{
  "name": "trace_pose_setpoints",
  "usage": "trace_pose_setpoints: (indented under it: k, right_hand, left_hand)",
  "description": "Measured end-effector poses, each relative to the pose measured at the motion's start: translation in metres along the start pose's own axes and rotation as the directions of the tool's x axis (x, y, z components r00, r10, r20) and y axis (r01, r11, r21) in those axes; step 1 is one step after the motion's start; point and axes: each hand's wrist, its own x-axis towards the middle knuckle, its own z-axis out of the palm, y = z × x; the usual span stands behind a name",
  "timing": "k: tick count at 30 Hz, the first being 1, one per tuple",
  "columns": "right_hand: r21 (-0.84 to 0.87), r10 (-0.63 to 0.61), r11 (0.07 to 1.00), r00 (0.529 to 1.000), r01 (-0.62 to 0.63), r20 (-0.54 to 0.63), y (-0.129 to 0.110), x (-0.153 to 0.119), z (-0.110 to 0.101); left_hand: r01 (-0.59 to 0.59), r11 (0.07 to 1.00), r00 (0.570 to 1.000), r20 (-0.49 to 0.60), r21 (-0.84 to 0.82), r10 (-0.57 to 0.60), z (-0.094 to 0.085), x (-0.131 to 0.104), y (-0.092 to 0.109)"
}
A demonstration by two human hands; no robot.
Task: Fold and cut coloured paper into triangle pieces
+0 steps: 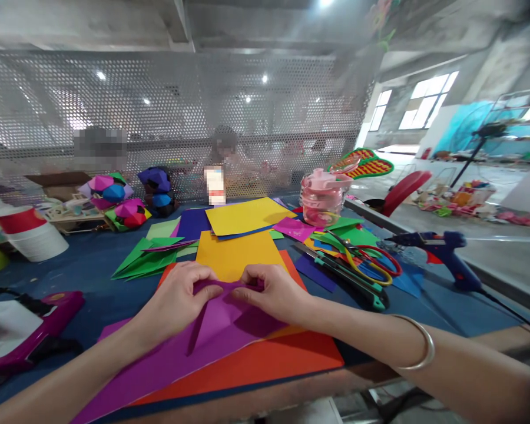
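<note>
A large sheet of purple paper point(159, 359) lies at a slant in front of me, its far edge folded up between my hands. My left hand point(183, 291) pinches that edge with thumb and fingers. Close beside it, my right hand point(269, 291) grips the same fold from the other side, a bracelet on its forearm. Creases run through the purple paper near my thumbs. Beneath it lie an orange-red sheet point(247, 368) and a golden-yellow sheet point(242, 253). The fingertips behind the fold are partly hidden.
To the right are a utility knife point(335, 274), scissors point(371, 262), a glue gun point(441, 250) and a pink jug point(322, 197). Folded green paper point(152, 256) and a magenta tape dispenser point(35, 330) are on the left. A perforated screen point(172, 106) stands behind, with people beyond it.
</note>
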Motion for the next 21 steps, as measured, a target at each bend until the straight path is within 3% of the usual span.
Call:
trace_pose_setpoints:
  k: [8, 12, 21]
  right_hand:
    - [-0.043, -0.011, 0.999, 0.998, 0.014, 0.069, 0.002, 0.001, -0.001]
    - [-0.168, -0.033, 0.985, 0.997, 0.043, 0.066, 0.000, 0.002, -0.002]
    - [-0.340, -0.130, 0.922, 0.977, 0.183, 0.172, 0.001, 0.003, 0.004]
  left_hand:
    - [0.022, 1.000, 0.999, 0.043, 0.015, -0.022, 0.006, 0.002, -0.001]
    - [0.046, 0.998, 0.997, 0.065, 0.050, -0.049, 0.010, 0.001, 0.002]
    - [-0.041, 0.993, 0.996, 0.082, 0.112, 0.032, 0.023, 0.000, 0.003]
